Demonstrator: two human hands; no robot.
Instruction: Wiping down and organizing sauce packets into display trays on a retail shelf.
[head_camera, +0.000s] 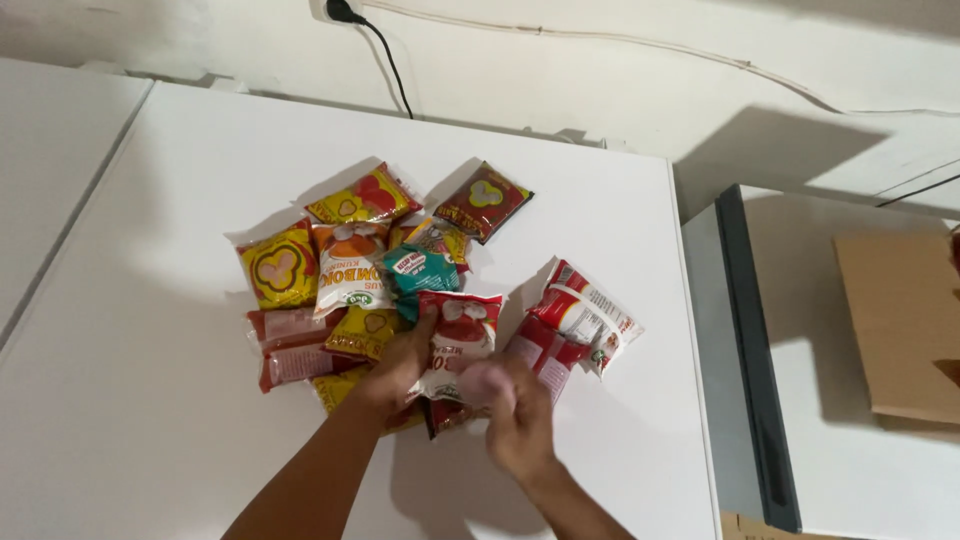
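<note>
Both hands met over a red-and-white snack packet (458, 340) that lay near the middle of the white table (150, 400), a little toward its near edge. The left hand (400, 362) gripped the packet's left edge, thumb on top and fingers curled under — a pinch on the wrapper. The right hand (510, 405) was blurred at the packet's lower right corner; its fingers looked curled in, though whether they held the wrapper could not be told. Around the packet lay a loose heap of other snacks: yellow packets (280, 265) toward the left, a teal packet (418, 275) just behind it, a dark red packet (485, 200) nearest the far edge, and red-and-white packets (580, 315) toward the right edge.
</note>
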